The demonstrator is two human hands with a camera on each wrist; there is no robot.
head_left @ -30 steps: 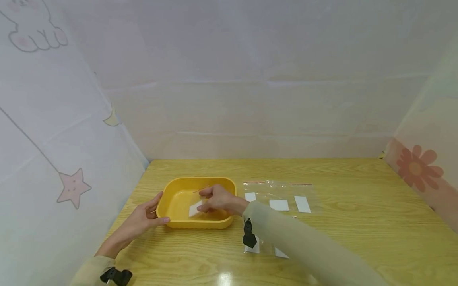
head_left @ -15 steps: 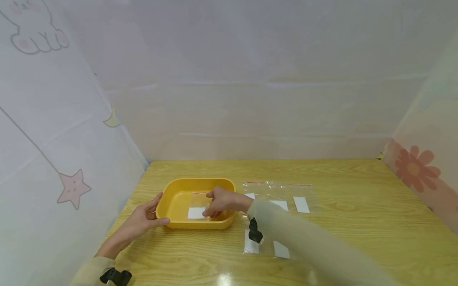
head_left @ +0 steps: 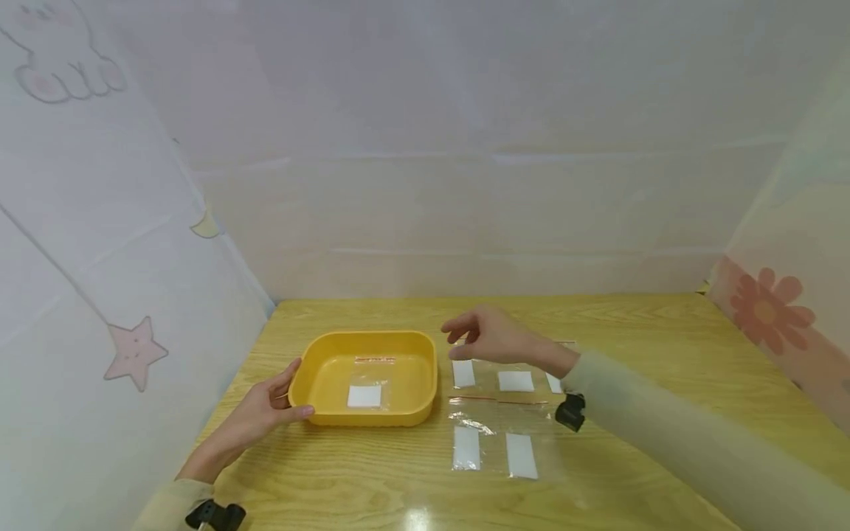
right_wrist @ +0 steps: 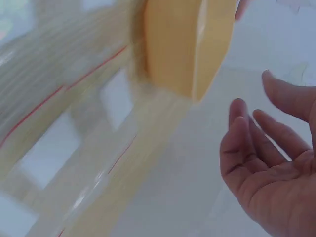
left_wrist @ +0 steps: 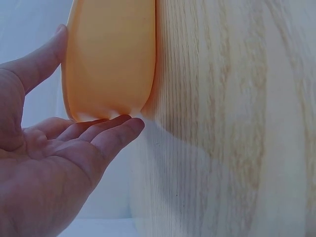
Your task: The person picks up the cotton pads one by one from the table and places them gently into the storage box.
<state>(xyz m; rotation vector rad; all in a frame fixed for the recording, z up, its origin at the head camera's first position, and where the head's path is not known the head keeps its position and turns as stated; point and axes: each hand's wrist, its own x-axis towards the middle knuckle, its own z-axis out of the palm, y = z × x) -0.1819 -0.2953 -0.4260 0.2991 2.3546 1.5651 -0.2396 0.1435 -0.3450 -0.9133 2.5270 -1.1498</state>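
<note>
A pale fabric enclosure printed with a star, a moon and a flower surrounds a light wooden table (head_left: 637,332), seen first from the head camera. On the left part of the table sits a yellow rounded rectangular plastic tray (head_left: 425,369), and inside it lies a small clear zip bag with a white label (head_left: 365,394), flat on the tray floor toward the near wall. The left hand (head_left: 265,408) rests against the tray's near left corner, thumb at the rim and fingers straight along the outer wall, holding nothing else. The right hand (head_left: 488,335) hovers above the table just right of the tray, fingers loosely curved and apart, gripping nothing. Beneath and in front of it lie several more clear zip bags with white labels (head_left: 494,413), spread flat in two rows, near the tray but not touching it. In the left wrist view the left hand (left_wrist: 54,163) lies open, palm up, its fingertips (left_wrist: 126,126) touching the orange-yellow outer wall of the tray (left_wrist: 111,54) where it meets the wood grain. In the right wrist view, which is blurred, the right hand (right_wrist: 271,168) is open and empty with fingers spread, the tray (right_wrist: 182,44) well apart from it, and red-striped clear bags (right_wrist: 74,128) lie on the table beside the tray
</note>
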